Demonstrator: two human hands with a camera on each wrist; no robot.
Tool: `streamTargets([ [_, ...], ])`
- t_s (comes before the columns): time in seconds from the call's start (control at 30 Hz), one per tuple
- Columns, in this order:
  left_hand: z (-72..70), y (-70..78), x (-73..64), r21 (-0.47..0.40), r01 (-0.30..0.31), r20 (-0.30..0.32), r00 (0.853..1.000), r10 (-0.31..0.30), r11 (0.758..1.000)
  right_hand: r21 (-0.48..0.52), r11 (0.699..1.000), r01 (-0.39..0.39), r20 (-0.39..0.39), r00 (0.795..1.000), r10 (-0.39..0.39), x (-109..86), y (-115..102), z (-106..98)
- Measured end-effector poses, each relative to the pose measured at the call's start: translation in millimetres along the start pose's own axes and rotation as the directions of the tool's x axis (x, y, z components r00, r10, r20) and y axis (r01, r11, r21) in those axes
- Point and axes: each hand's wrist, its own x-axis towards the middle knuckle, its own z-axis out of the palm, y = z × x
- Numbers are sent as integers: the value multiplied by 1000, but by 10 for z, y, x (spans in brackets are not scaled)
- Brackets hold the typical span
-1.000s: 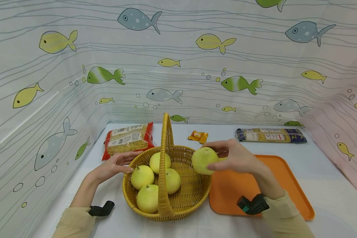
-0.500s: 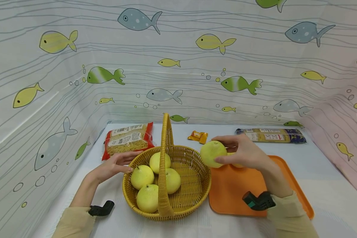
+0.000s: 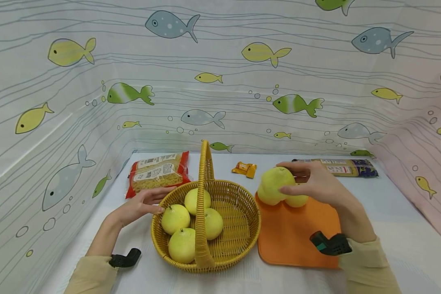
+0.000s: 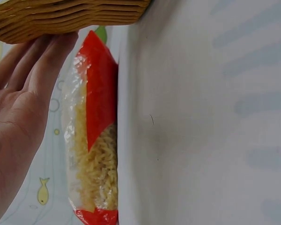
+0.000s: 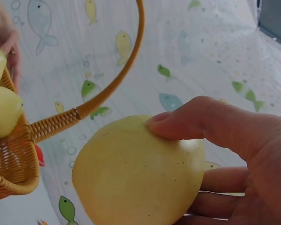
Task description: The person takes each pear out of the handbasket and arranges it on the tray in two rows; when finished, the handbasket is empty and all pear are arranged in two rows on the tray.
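My right hand [image 3: 312, 183] grips a round yellow-green pear [image 3: 282, 176], thumb on the near side and fingers curled behind, as the right wrist view also shows. In the head view this pear overlaps a second pear [image 3: 267, 197] on the orange tray [image 3: 297, 241]. Another pear [image 3: 297, 201] lies beside that one, partly hidden by the hand. The wicker basket [image 3: 239, 255] with a tall handle holds several pears [image 3: 175, 219] in its left half. At its left side is my left hand [image 3: 141, 206], its straight fingers touching the woven wall [image 4: 70, 23].
Behind the left hand lies a red-and-clear bag of pasta [image 3: 158, 171]. A small orange packet [image 3: 244, 168] sits behind the basket. Long packs of noodles [image 3: 343, 167] lie at the back right, partly covered by the right hand. A fish-patterned sheet [image 3: 220, 98] walls the table.
My right hand has carried the pear from over the basket's right rim to the right and back, over the tray. The left hand and basket have stayed put.
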Motion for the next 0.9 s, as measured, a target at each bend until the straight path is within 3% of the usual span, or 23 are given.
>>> streamTargets([
  [0.27,12,-26,23,-20,19,10,1000,-19,1000,-12,997,-73,-63,995,72,-103,66,-178],
  [0.67,7,-13,19,-11,5,8,1000,-5,1000,-45,995,-89,-157,984,81,-255,355,-378],
  [0.9,-3,-11,-2,-6,8,2,1000,-8,1000,-113,985,-128,-201,974,104,-371,534,-464],
])
